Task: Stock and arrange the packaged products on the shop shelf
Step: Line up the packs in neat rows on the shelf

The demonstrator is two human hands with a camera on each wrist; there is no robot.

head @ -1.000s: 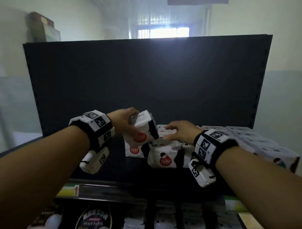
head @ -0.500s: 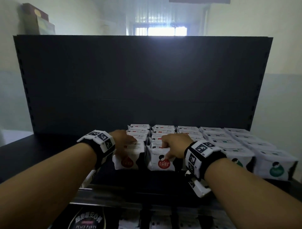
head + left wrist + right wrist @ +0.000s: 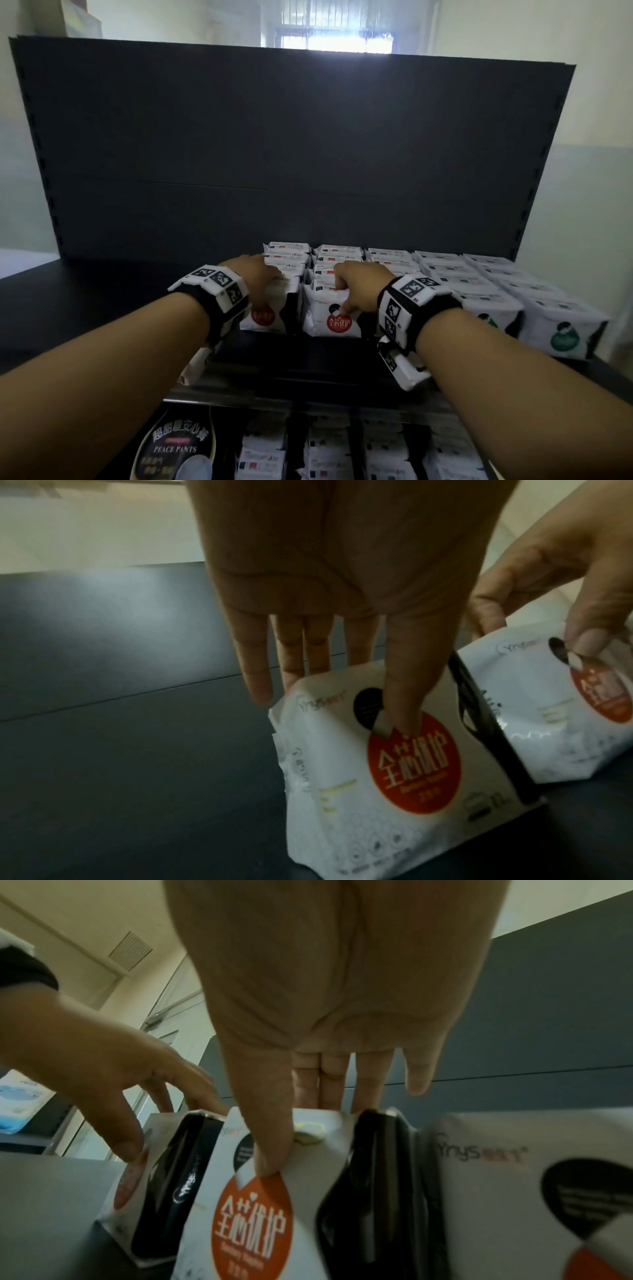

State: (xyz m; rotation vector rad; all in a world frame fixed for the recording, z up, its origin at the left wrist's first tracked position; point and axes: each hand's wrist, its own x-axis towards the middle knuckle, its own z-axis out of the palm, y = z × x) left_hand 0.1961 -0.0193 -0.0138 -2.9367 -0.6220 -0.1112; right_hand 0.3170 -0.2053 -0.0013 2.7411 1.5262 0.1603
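White plastic packs with red-orange discs on their fronts fill what I see under both hands. My left hand (image 3: pixel 255 274) grasps the front pack of the leftmost row (image 3: pixel 265 313): its thumb (image 3: pixel 407 674) presses the printed face just above the disc, while the other 4 fingers (image 3: pixel 291 653) reach over the top edge behind it. That pack stands upright on the black shelf (image 3: pixel 102 308), with bare shelf surface beyond the little finger.

My right hand (image 3: pixel 359 286) grasps the neighbouring front pack (image 3: pixel 330 317) in the same manner. Its thumb (image 3: pixel 270 1137) lies on the face, its tip at the upper rim of the disc, and the fingers (image 3: pixel 329 1080) curl down behind the top edge. This pack stands just beside the left one, their dark side panels facing each other across a narrow gap below my 2 thumbs.

Behind the fingertips of both hands, more packs of the same kind (image 3: pixel 339 253) run back in rows to the dark back panel (image 3: pixel 308 137). Past the little finger of my right hand stand rows of white packs with green discs (image 3: pixel 565 332), filling the shelf out to its end. Under my wrists, a lower shelf holds further packs (image 3: pixel 325 452) and a dark bag printed PEACE PANTS (image 3: pixel 174 448).
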